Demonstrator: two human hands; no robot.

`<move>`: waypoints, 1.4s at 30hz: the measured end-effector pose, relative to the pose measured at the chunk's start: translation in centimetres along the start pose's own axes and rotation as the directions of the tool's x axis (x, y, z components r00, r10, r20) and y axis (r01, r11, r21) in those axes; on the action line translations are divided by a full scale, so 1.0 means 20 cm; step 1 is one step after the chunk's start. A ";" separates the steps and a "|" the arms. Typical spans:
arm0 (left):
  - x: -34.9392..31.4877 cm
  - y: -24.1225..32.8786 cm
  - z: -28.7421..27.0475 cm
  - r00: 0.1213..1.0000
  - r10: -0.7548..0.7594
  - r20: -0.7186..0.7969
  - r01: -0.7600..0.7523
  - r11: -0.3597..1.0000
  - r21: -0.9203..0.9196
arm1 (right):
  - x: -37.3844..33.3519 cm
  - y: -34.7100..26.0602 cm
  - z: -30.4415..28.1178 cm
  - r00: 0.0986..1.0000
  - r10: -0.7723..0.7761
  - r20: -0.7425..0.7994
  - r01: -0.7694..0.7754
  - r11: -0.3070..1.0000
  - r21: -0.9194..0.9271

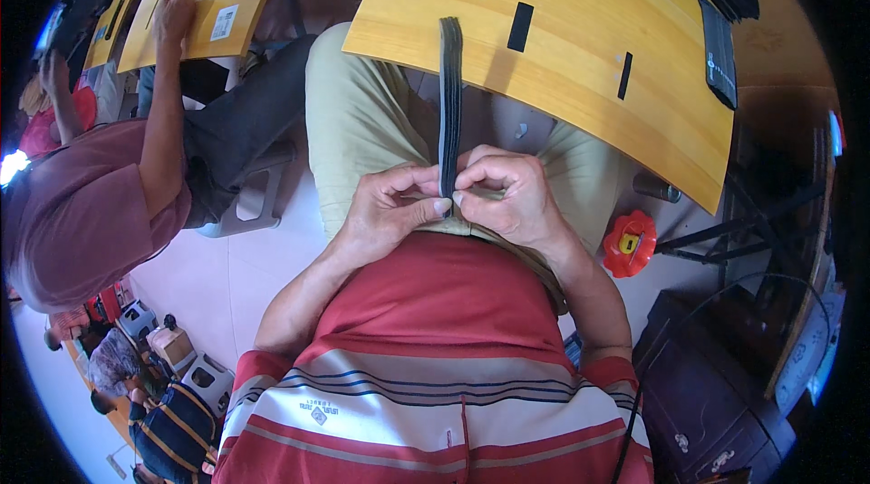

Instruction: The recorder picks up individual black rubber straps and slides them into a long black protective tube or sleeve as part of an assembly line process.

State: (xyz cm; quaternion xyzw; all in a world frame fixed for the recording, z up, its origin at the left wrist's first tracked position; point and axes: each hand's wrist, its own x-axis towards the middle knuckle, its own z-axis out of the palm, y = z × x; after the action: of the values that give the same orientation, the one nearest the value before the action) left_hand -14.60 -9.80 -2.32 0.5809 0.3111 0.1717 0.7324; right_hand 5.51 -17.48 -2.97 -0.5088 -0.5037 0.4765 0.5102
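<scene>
Over my lap I hold a bundle of long, narrow black strips (451,112), stacked flat against each other with a greyish strip along one side. Its lower end is between my two hands; the upper end reaches over the table's near edge. My left hand (394,208) pinches the bundle from the left, thumb across the front near the bottom. From the right, my right hand (509,194) pinches the same lower end with thumb and forefinger, the other fingers curled. What exactly the strips are made of is not clear.
On the wooden table (580,40) lie a black rectangular piece (520,26), a slim black strip (625,75) and a dark flat pack (719,53). Below right stands a red flower-shaped dish (630,244). A co-worker (91,194) sits at a table on the left.
</scene>
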 end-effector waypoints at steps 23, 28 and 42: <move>-0.02 -0.03 0.02 1.000 -0.012 -0.016 0.013 0.998 0.055 | -0.08 0.01 0.11 0.997 -0.023 -0.077 0.027 0.999 0.047; -0.04 -0.05 0.03 0.999 -0.023 -0.039 0.024 1.000 0.003 | -0.09 0.02 0.10 0.997 -0.015 -0.071 0.017 1.000 0.018; -0.06 -0.08 0.07 0.984 0.035 -0.175 -0.042 0.998 -0.037 | -0.13 0.04 0.14 0.991 0.043 -0.130 -0.059 0.991 -0.118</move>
State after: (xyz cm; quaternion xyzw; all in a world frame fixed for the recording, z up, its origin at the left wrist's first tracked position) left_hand -14.69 -12.01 -3.36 0.5547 0.3590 0.2423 0.7105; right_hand 2.68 -19.99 -3.98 -0.5810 -0.4851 0.4244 0.4970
